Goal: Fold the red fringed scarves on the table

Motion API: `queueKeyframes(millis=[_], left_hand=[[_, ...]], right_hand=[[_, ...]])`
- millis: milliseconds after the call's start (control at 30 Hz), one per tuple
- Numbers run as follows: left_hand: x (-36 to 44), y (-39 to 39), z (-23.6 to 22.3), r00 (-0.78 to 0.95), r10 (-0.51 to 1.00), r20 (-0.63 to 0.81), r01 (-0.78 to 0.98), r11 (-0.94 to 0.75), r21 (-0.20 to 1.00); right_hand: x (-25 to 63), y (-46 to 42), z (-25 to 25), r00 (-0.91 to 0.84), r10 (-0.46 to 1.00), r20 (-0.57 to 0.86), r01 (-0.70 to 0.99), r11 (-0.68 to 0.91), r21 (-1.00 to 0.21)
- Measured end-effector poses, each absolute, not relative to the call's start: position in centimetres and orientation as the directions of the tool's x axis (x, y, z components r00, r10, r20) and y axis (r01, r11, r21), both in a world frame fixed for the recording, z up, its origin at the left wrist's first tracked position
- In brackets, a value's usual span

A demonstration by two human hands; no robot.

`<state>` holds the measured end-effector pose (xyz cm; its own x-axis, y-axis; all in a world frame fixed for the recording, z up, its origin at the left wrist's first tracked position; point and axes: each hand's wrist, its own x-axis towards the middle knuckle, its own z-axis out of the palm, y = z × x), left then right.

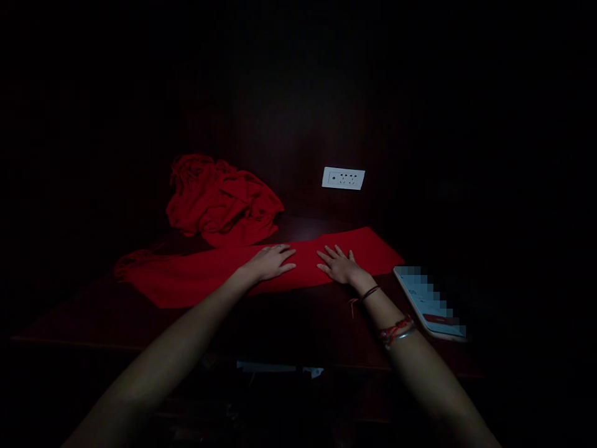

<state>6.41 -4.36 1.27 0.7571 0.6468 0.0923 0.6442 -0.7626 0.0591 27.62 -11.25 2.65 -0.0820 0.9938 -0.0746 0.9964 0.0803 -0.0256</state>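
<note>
A long red scarf (196, 277) with a fringe at its left end lies flat in a folded strip across the dark table. My left hand (270, 261) rests palm down on its middle, fingers spread. A short way to the right, my right hand (338, 264) also presses flat on the scarf with its fingers apart. Behind the strip, at the left, sits a crumpled heap of red fringed cloth (228, 202). Neither hand touches the heap.
A phone (431, 305) with a lit screen lies to the right of my right hand. On the dark wall behind is a white socket plate (344, 178). The table's (112, 326) front edge runs below my wrists. Surroundings are very dark.
</note>
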Motion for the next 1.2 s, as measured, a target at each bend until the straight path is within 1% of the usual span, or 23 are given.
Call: queueKeyframes(millis=[67, 133, 167, 233, 300, 367, 433, 500, 567, 633, 700, 767, 900, 1033, 1100, 1200], left_hand=[[6.7, -5.0, 1.6, 0.739, 0.672, -0.047, 0.672, -0.731, 0.116], [6.8, -5.3, 1.8, 0.681, 0.706, -0.192, 0.731, -0.667, 0.141], [6.8, -5.4, 1.8, 0.657, 0.716, -0.237, 0.753, -0.642, 0.145], [6.7, -5.3, 1.8, 0.647, 0.711, -0.274, 0.759, -0.632, 0.153], [6.5, -5.1, 1.8, 0.659, 0.7, -0.275, 0.749, -0.642, 0.162], [6.3, -5.0, 1.9, 0.679, 0.69, -0.25, 0.732, -0.662, 0.163], [6.2, -5.2, 2.1, 0.716, 0.676, -0.175, 0.698, -0.704, 0.134], [6.1, -5.7, 2.6, 0.774, 0.63, -0.056, 0.633, -0.77, 0.08], [6.2, -6.4, 3.2, 0.84, 0.542, 0.034, 0.541, -0.84, 0.039], [6.2, -7.1, 3.7, 0.888, 0.459, 0.037, 0.458, -0.888, 0.036], [6.2, -7.6, 4.0, 0.907, 0.421, -0.002, 0.421, -0.906, 0.043], [6.1, -7.8, 4.2, 0.909, 0.417, -0.014, 0.417, -0.908, 0.033], [5.9, -7.6, 4.4, 0.926, 0.377, 0.033, 0.376, -0.926, 0.025], [5.7, -7.0, 4.4, 0.933, 0.341, 0.116, 0.334, -0.94, 0.075], [5.6, -6.4, 4.2, 0.918, 0.365, 0.159, 0.35, -0.93, 0.113], [5.5, -5.4, 3.6, 0.886, 0.425, 0.186, 0.4, -0.903, 0.159]], right_hand=[[27.7, -11.1, 2.5, -0.034, 0.987, -0.155, 0.999, 0.032, -0.014], [28.0, -10.9, 2.4, -0.032, 0.981, -0.192, 0.999, 0.031, -0.011], [28.2, -10.9, 2.5, -0.035, 0.978, -0.204, 0.999, 0.034, -0.013], [28.7, -10.9, 2.6, -0.027, 0.974, -0.226, 1.0, 0.024, -0.019], [29.3, -11.0, 2.8, 0.0, 0.972, -0.236, 0.999, -0.008, -0.033], [29.8, -11.2, 3.0, 0.033, 0.977, -0.21, 0.997, -0.047, -0.059], [30.2, -11.5, 3.4, 0.014, 0.991, -0.133, 0.995, -0.027, -0.097], [30.3, -11.8, 3.9, -0.112, 0.993, -0.045, 0.984, 0.104, -0.147], [30.1, -12.2, 4.4, -0.299, 0.954, 0.0, 0.935, 0.293, -0.197], [29.8, -12.4, 4.9, -0.44, 0.898, 0.002, 0.876, 0.429, -0.223], [29.4, -12.5, 5.1, -0.495, 0.869, -0.011, 0.851, 0.482, -0.211], [29.1, -12.5, 5.0, -0.504, 0.864, 0.0, 0.85, 0.496, -0.176], [29.0, -12.2, 4.6, -0.505, 0.857, 0.097, 0.847, 0.514, -0.134], [29.3, -12.0, 4.3, -0.484, 0.859, 0.167, 0.841, 0.509, -0.184], [29.5, -12.0, 4.2, -0.453, 0.869, 0.197, 0.845, 0.49, -0.217], [29.6, -12.1, 4.2, -0.429, 0.874, 0.229, 0.833, 0.481, -0.274]])
